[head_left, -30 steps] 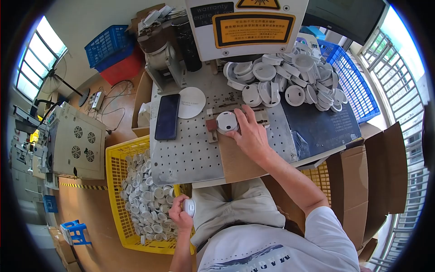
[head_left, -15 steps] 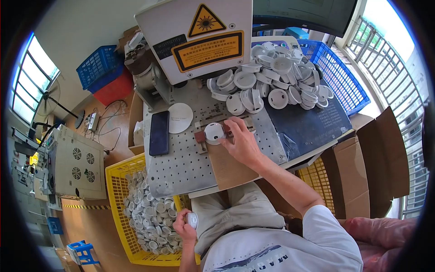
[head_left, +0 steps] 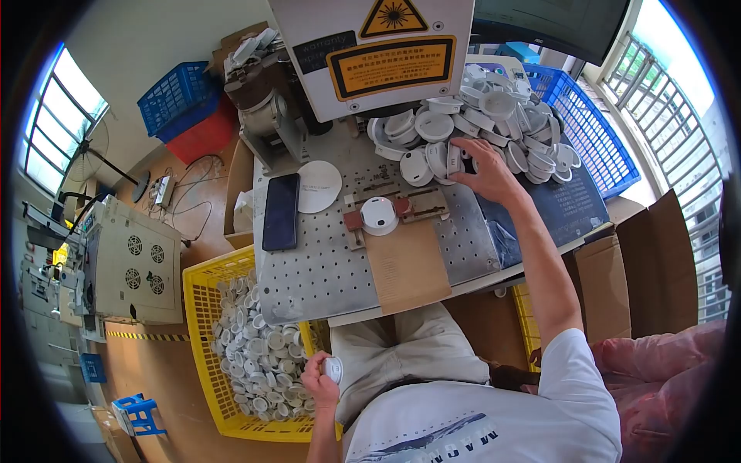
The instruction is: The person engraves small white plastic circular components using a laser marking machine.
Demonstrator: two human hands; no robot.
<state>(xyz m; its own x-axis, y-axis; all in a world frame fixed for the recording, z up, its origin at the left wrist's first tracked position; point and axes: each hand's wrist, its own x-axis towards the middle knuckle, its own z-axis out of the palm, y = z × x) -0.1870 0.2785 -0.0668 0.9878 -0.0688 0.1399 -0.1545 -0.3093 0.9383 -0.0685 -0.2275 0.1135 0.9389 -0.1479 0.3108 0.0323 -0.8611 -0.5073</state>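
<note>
Curling snugly, the left hand [head_left: 319, 382] holds a round white plastic lid [head_left: 333, 370]; the right hand [head_left: 489, 171], moderately spread, grips a second white lid [head_left: 454, 159] beside heaped white lids [head_left: 495, 104].

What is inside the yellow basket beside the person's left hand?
White lids are heaped inside the yellow basket. Its floor and anything beneath the top layer cannot be seen, covered by the heap.

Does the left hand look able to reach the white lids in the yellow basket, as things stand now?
Probably yes: the left hand is close to the yellow basket, and nothing visible covers the white lids inside. However, it holds one lid, so grasping another may be awkward.
</note>
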